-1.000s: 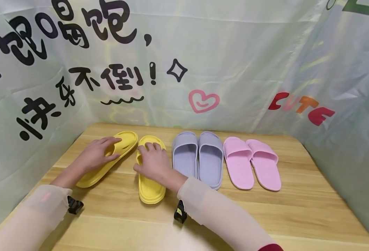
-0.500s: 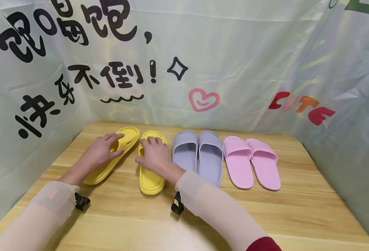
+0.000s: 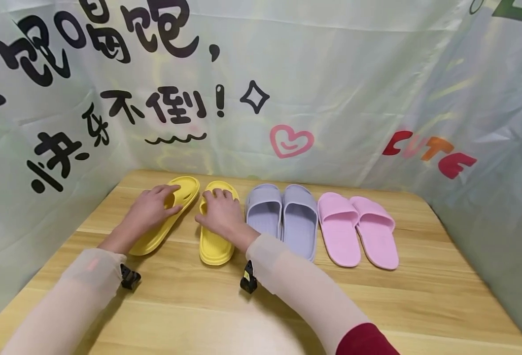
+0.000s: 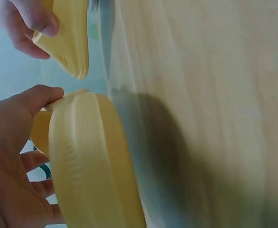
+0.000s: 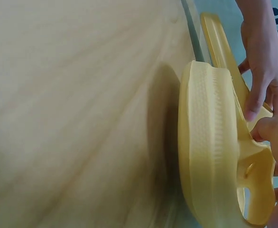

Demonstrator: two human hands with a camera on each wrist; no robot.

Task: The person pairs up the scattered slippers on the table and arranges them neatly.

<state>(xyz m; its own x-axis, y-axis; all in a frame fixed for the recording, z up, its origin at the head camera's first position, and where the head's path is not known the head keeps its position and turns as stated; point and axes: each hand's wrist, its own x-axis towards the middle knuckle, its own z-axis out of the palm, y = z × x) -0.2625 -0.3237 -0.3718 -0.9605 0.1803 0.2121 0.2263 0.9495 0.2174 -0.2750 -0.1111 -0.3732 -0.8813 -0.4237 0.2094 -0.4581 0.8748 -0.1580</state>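
In the head view, two yellow slippers lie on the left part of the wooden table, toes toward the back wall. My left hand grips the tilted left yellow slipper at its strap, thumb on the near side. The right yellow slipper points nearly straight back, and my right hand holds it over the strap. The left wrist view shows my left thumb against the edge of the yellow slipper, fingers beyond the strap. Up close in the right wrist view, my right thumb presses the other yellow slipper. Sole contact with the table is unclear.
A pair of lavender slippers stands side by side right of the yellow ones. Beyond it lies a pair of pink slippers, slightly slanted. A printed cloth wall encloses the back and sides of the wooden table.
Both hands have moved the yellow slippers toward the back wall. The left slipper has also shifted a little right. The lavender and pink pairs stay where they were.
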